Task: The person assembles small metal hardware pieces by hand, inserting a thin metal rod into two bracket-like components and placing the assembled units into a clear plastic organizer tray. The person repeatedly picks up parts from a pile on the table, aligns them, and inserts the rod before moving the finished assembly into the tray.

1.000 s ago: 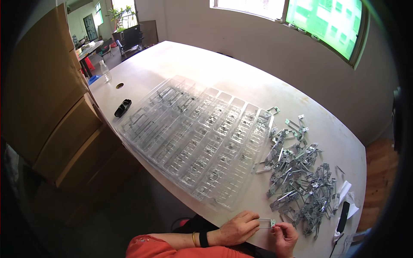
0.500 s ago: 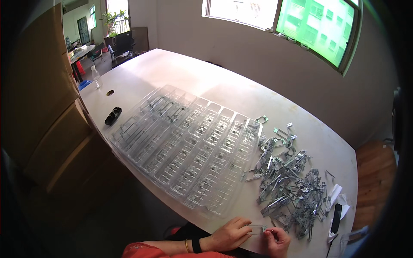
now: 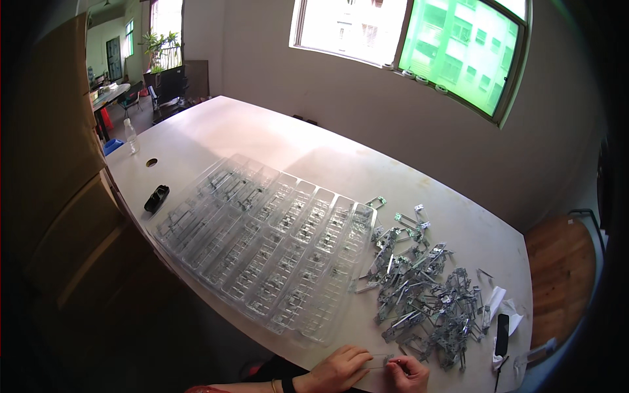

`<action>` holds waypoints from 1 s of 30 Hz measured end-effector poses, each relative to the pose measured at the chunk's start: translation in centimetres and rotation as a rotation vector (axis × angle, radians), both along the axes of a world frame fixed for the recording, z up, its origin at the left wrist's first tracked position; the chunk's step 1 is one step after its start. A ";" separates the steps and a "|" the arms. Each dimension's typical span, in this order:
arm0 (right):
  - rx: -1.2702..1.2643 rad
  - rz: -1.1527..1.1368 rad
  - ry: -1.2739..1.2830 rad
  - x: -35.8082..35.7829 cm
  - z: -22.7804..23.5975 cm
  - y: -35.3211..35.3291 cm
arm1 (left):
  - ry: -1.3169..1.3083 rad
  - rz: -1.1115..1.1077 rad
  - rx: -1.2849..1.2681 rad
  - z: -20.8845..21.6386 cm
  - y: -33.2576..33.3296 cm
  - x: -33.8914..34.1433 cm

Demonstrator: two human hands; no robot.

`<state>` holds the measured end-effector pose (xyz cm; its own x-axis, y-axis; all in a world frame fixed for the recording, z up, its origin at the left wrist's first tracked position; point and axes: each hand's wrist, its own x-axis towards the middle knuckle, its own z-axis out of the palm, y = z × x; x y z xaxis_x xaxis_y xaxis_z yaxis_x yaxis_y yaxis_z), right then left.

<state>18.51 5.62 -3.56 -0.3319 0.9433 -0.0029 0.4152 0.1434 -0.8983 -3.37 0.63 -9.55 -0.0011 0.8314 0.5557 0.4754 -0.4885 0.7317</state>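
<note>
At the table's near edge, my left hand (image 3: 341, 370) closes on one end of a thin, narrow metal frame (image 3: 377, 361). My right hand (image 3: 407, 374) pinches the frame's other end between thumb and fingers, partly hiding it. Ahead and to the left lies a large clear plastic tray (image 3: 314, 333), its long compartments holding rows of small metal parts. Just beyond my right hand spreads a tangled heap of similar silvery metal frames (image 3: 426, 308). The fine detail of the held frame is too small to make out.
Right of the heap lie white paper (image 3: 496, 300) and a dark flat object (image 3: 502, 334). A black holder (image 3: 156, 198) and a clear bottle (image 3: 132, 139) stand at the far left, near a round hole (image 3: 152, 162) in the tabletop. A wooden round panel (image 3: 563, 281) is beyond the right edge.
The view has shifted, so the table and its things appear lower and further left. Both hands keep hold of the metal frame, with little change in their grip.
</note>
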 end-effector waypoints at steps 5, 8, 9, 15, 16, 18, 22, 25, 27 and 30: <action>-0.011 0.023 -0.024 -0.6 1.5 -0.2 | -0.014 0.009 -0.035 -0.2 -0.3 0.1; -0.010 0.005 0.018 -0.8 1.9 -0.4 | -0.006 -0.003 -0.060 -0.1 -0.4 0.1; 0.002 0.007 0.020 -0.8 1.7 -0.4 | -0.001 -0.007 -0.063 -0.2 -0.4 0.2; 0.020 0.022 -0.009 -0.5 1.3 -0.3 | 0.056 0.031 -0.054 -0.7 -0.5 0.4; 0.011 0.016 0.011 -0.5 1.2 -0.4 | 0.066 0.026 -0.049 -1.0 -0.4 0.4; -0.019 0.010 0.047 -0.5 1.1 -0.4 | 0.086 0.016 -0.039 -1.6 -0.3 0.5; -0.004 0.031 0.041 -0.3 0.9 -0.3 | 0.100 0.019 -0.042 -1.0 -0.3 0.4; -0.002 0.035 0.042 0.0 0.4 -0.1 | 0.127 0.007 -0.050 -1.3 -0.3 0.5; 0.019 0.032 0.050 0.0 0.4 -0.1 | 0.120 0.014 -0.038 -0.8 -0.1 0.3; 0.096 0.069 -0.057 0.8 -0.6 0.3 | 0.056 0.022 -0.060 -0.8 -0.3 0.3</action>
